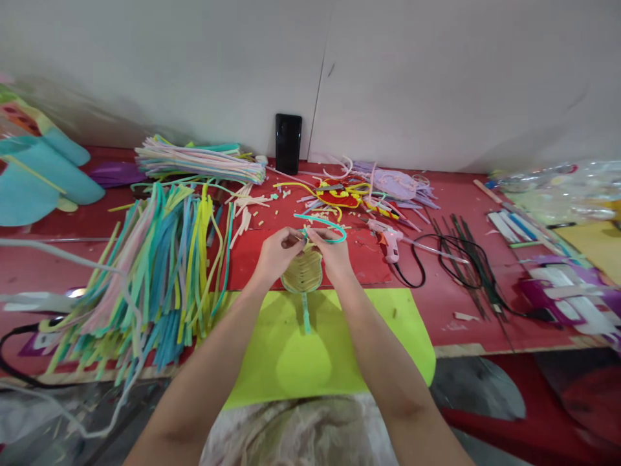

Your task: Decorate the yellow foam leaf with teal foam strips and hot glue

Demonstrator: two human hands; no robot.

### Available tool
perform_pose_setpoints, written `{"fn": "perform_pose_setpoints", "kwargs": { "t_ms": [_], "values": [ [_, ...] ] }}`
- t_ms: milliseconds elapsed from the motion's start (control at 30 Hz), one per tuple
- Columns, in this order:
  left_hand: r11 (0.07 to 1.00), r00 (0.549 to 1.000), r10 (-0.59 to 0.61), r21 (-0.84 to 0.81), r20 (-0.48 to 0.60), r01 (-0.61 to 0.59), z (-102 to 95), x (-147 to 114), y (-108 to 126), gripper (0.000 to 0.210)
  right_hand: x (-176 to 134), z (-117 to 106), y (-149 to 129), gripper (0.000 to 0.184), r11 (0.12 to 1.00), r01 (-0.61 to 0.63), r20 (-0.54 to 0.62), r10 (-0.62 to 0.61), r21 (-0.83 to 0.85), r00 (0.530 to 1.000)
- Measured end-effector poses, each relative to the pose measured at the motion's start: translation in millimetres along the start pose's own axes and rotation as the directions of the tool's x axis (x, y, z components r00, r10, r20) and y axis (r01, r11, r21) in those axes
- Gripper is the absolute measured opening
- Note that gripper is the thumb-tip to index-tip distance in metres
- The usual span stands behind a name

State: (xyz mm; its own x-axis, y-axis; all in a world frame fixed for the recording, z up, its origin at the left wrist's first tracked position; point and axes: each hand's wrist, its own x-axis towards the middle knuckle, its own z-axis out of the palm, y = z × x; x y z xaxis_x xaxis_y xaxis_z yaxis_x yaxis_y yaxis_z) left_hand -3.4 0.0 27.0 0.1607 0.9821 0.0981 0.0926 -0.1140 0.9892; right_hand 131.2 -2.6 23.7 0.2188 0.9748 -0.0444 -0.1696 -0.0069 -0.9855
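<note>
A red tabletop (444,327) meets a pale wall along its far side. On its near part lies a lime-yellow sheet (262,356), which overhangs the front edge, with a red sheet (371,262) just beyond. To the left, loose pastel pipe cleaners (155,259) spread past the front edge; a tidier pipe-cleaner bundle (204,162) lies behind them. A black smartphone (288,144) stands upright near the wall, cut scraps (250,210) scattered nearby. Rightward are a pink glue gun (389,241), dark thin stems (468,259) and clear plastic packaging (567,191).
</note>
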Motion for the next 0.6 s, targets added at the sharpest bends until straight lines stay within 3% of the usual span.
{"fn": "perform_pose_setpoints", "kwargs": {
  "t_ms": [233, 467, 600],
  "values": [
    [0.973, 0.991, 0.126, 0.199, -0.037, -0.117, -1.3, -1.7, -1.1, 0.007, 2.3, -3.4, 2.2, 0.029, 1.000, -0.020, -0.007, 0.020, -0.010, 1.000],
    [0.995, 0.996, 0.065, 0.082, -0.063, -0.060, 1.7, 2.8, -5.1, 0.013, 2.4, -0.1, 4.3, 0.029, 0.974, -0.142, 0.003, 0.144, 0.179, 0.990],
    [0.996, 0.997, 0.063, 0.064, -0.038, -0.061, 0.7, 3.2, -4.4, 0.015, 2.6, 1.3, 4.5, 0.028, 0.961, -0.146, 0.022, 0.145, 0.236, 0.989]
  ]
}}
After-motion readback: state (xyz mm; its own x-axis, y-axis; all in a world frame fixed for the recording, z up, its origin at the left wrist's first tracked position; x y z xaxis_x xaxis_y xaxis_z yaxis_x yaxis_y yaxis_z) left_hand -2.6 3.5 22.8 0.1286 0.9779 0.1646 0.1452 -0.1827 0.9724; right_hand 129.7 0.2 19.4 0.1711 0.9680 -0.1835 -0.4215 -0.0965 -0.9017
